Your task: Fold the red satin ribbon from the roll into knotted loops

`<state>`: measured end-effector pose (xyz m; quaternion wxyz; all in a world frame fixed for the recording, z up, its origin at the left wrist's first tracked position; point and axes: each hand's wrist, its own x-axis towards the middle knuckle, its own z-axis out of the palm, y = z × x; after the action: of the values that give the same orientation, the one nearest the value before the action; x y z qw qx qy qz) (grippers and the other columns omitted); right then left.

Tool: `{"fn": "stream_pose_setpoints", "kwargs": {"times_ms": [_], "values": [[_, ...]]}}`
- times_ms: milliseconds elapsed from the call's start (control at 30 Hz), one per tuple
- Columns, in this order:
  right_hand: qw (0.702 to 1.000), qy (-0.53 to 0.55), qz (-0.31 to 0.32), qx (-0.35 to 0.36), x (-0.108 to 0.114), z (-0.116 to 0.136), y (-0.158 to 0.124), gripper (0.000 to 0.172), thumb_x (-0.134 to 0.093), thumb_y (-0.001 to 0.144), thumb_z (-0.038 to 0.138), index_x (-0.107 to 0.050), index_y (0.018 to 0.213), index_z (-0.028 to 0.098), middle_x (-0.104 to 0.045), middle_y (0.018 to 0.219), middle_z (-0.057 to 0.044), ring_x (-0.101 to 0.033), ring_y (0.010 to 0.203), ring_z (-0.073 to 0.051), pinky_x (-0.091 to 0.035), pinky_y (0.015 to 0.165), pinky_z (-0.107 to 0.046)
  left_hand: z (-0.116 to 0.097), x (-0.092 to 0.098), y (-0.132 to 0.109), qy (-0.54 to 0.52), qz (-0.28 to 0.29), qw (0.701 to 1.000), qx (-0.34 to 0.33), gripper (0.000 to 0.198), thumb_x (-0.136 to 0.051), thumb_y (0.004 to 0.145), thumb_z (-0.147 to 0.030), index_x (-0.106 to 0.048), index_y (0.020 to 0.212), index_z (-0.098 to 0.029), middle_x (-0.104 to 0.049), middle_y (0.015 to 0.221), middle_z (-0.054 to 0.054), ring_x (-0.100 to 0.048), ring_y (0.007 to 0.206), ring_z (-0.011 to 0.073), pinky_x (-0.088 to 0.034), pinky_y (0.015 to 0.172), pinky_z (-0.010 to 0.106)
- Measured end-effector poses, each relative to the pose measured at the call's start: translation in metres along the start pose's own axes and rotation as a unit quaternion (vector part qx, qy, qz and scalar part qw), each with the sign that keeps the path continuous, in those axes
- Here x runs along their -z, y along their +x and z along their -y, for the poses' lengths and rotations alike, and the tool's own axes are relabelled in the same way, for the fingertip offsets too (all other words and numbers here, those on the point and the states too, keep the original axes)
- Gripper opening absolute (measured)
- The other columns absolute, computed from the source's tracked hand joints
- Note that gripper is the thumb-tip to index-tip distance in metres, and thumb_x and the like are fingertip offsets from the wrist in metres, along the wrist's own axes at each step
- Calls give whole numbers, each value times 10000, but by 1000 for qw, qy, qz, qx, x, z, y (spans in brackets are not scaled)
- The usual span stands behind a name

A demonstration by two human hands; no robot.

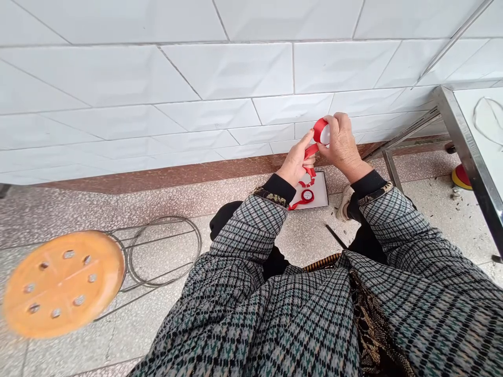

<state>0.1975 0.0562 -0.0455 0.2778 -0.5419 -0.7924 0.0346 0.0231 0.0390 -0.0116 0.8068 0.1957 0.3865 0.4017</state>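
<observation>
My right hand (pixel 342 145) is wrapped round a red ribbon spool (pixel 321 132) held up in front of the tiled wall. My left hand (pixel 297 161) pinches the loose red ribbon end (pixel 310 152) just below the spool, index finger stretched toward it. A curl of red ribbon (pixel 309 179) hangs from my left hand down to a white card (pixel 321 195) on the floor. A second, smaller red spool (pixel 307 196) lies on that card. Both my arms are in checked sleeves with black cuffs.
An orange stool (pixel 58 283) lies tipped on its side at the left, its wire frame (pixel 165 251) toward me. A metal table (pixel 471 152) stands at the right with a red and yellow object (pixel 460 178) under it. A shoe (pixel 345 204) rests on the speckled floor.
</observation>
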Motion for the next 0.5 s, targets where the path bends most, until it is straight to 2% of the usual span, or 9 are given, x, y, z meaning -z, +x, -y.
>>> {"fn": "stream_pose_setpoints", "kwargs": {"times_ms": [300,500], "values": [[998,13,46,35,8,11,-1,604,-688,989,215,-477,1555,203,-457,1527,-213,-457,1497,-448,-454,1233,-782,-10,0,-3,23,-26,999,-13,386,-865,942,-474,-615,815,-207,-420,544,-98,-235,404,26,-145,394,230],[996,79,42,21,3,15,0,513,-687,1034,334,-525,1512,245,-471,1527,-198,-434,1546,-470,-362,1293,-832,-7,-3,-2,33,-52,998,-9,361,-875,931,-512,-669,863,-224,-431,544,-88,-244,408,39,-137,391,250]]}}
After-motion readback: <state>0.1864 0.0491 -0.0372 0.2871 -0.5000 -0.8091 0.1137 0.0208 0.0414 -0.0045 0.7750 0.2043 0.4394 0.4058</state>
